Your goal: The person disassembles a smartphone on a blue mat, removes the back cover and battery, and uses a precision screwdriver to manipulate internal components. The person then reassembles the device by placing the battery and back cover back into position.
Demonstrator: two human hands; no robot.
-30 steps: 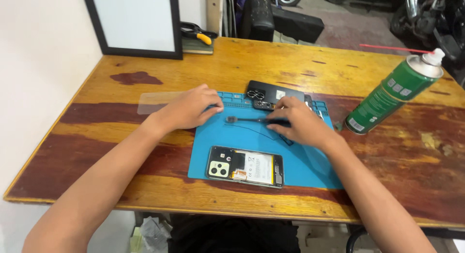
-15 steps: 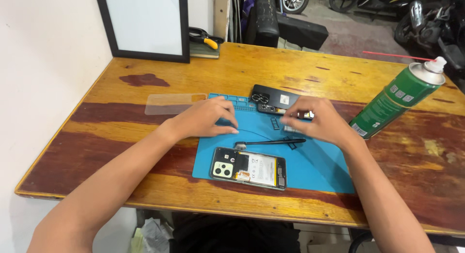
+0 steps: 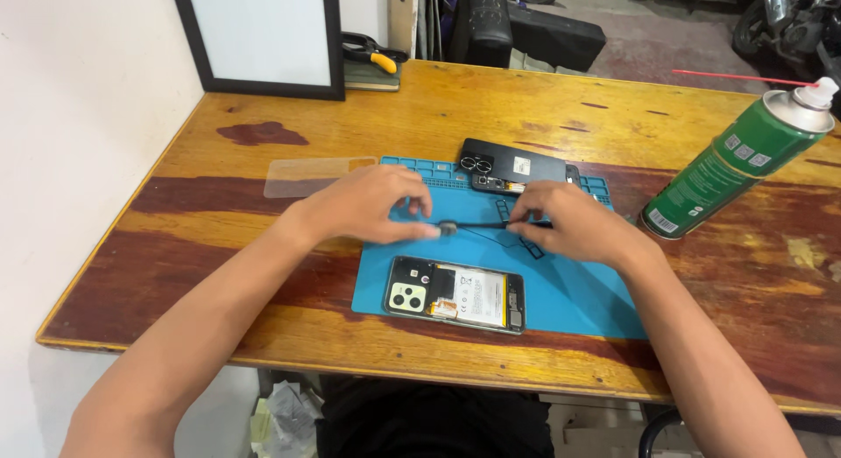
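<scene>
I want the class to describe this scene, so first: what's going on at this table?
A person sits at a wooden table with both hands over a blue mat. The left hand and right hand hold the two ends of a thin black tool lying level between them. An opened phone, its insides showing, lies on the mat nearer the person. A second black phone lies at the mat's far edge. A green spray can stands tilted to the right.

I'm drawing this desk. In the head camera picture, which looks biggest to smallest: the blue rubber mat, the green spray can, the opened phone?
1. Blue rubber mat, clearly biggest.
2. Green spray can.
3. Opened phone with its back off.
The can and phone look close in size, so their order is unsure.
</scene>
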